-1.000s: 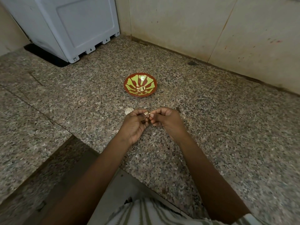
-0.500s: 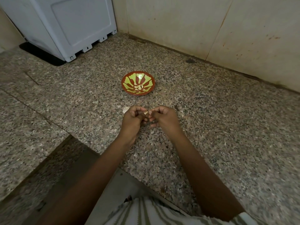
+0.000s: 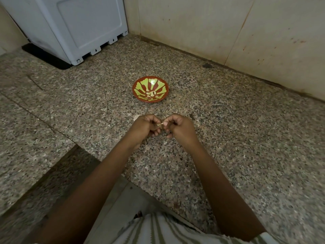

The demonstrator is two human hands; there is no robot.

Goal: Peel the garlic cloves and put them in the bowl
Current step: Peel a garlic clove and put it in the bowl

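Both forearms were extended forward from the bottom of the view and converged over the granite counter (image 3: pixel 237 141). The left hand (image 3: pixel 144 128) and right hand (image 3: pixel 179 127) were held knuckles-up, just above the surface, with the fingers of each curled inward toward the palm. A small pale garlic clove (image 3: pixel 161 123) was pinched between the thumb and forefinger tips of both hands, in the narrow space where the two hands met. Whether skin remained on it could not be told.

The bowl (image 3: pixel 139 85), red with a green leaf pattern, was set on the counter beyond the hands, well apart from them. A few peeled cloves (image 3: pixel 151 94) were seen in its centre. A pale scrap (image 3: pixel 136 117) was noted on the counter just behind the left hand, partly hidden; clove or peel could not be told.

A white appliance (image 3: pixel 79 23) was stood at the far left corner, against the tiled wall (image 3: pixel 211 23). A striped garment (image 3: pixel 158 229) was visible at the lower edge.
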